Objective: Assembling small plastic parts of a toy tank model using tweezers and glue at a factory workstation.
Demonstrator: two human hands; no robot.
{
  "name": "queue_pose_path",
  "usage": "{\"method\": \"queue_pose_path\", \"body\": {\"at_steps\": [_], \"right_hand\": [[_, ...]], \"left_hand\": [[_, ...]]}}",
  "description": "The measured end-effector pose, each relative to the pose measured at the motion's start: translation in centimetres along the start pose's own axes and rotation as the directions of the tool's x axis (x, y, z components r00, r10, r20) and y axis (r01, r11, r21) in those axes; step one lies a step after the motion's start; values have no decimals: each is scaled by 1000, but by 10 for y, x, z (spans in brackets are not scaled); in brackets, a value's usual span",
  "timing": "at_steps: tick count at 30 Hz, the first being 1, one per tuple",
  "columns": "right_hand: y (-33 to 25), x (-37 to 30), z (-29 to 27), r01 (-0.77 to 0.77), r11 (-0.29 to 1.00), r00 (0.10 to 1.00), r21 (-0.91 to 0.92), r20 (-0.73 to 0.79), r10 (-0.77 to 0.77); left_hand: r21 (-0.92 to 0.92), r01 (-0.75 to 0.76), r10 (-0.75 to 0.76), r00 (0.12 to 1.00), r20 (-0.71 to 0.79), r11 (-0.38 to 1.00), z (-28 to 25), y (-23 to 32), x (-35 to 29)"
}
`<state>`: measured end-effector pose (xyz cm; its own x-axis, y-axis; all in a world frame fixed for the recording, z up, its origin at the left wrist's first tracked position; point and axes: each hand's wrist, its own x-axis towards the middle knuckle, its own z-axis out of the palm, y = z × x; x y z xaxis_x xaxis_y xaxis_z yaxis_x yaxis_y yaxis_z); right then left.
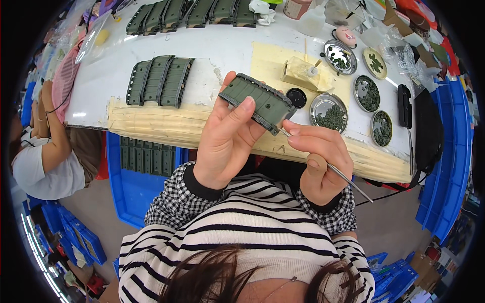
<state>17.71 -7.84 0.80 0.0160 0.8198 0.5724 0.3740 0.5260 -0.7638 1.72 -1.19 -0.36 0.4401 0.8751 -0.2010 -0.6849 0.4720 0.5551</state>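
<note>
My left hand [226, 139] is closed on a curved green model panel [252, 101] with raised grey ribbed edges, thumb on its face and fingers behind. The panel is tilted above the table's front edge. In my right hand [326, 161] is a slim metal rod-like tool [347, 178]; its tip meets the panel's lower right corner, where my fingertips also are. Whether the tool has two arms cannot be made out. Just beyond the panel sit a small black round cap [296, 98] and a steel dish of tiny green parts [331, 115].
Three joined green panels [159, 82] lie left on the white table [212, 45]; several more line the back. More dishes of parts [367, 93] and a taped block [300, 74] stand right. Blue bins [124, 199] flank me below. Another person [53, 161] sits at far left.
</note>
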Motion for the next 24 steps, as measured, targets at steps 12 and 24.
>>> {"method": "queue_pose_path", "body": {"at_steps": [12, 24], "right_hand": [[-8, 0, -8, 1, 997, 992, -83, 128, 10], [-3, -7, 0, 12, 940, 948, 342, -304, 99]], "left_hand": [[-21, -24, 25, 998, 49, 999, -1, -3, 0], [-446, 156, -90, 982, 165, 882, -15, 2, 7]]}}
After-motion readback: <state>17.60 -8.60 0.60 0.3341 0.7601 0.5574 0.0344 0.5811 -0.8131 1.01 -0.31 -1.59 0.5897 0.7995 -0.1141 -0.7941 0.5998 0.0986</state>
